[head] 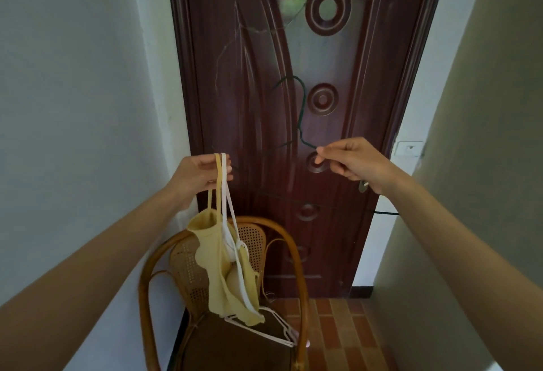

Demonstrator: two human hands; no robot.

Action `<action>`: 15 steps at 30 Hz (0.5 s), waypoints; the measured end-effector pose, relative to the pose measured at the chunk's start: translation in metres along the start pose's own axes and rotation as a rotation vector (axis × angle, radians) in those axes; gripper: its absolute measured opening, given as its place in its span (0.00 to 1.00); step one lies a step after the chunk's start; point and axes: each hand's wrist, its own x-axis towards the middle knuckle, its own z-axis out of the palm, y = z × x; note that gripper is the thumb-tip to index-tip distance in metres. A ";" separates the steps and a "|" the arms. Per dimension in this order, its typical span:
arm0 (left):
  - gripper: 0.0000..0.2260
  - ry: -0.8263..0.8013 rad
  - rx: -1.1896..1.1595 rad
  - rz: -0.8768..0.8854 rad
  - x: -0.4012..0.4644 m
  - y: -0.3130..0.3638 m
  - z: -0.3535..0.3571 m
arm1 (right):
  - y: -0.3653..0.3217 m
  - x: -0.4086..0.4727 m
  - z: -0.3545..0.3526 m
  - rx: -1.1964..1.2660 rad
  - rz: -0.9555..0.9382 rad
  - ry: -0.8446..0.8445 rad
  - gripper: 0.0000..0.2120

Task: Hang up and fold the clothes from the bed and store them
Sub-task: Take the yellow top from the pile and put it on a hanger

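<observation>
My left hand (201, 175) pinches the yellow and white shoulder straps of a small yellow camisole top (223, 276), which dangles below it over the chair. My right hand (351, 162) pinches the sloping shoulder of a thin dark wire hanger (301, 112), held upright in front of the door with its hook at the top. The hanger's bottom bar runs across below both hands. The hanger's left end sits close to my left hand's fingers; whether it passes through the straps is unclear.
A dark red wooden door (293, 47) stands straight ahead. Below it is a rattan chair (293, 253) with a dark cushion, with white plastic hangers (276, 334) lying on the seat. White walls close in on both sides; the floor at lower right is brick-tiled (338, 329).
</observation>
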 end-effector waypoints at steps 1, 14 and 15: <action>0.12 0.019 0.040 0.024 0.000 0.000 -0.003 | 0.000 -0.002 -0.001 -0.006 0.002 -0.006 0.14; 0.16 -0.101 0.427 0.092 -0.005 0.002 -0.016 | -0.012 -0.014 -0.003 -0.006 -0.073 -0.125 0.13; 0.17 -0.110 0.440 0.112 -0.006 0.003 -0.015 | -0.014 -0.014 -0.001 0.003 -0.082 -0.128 0.13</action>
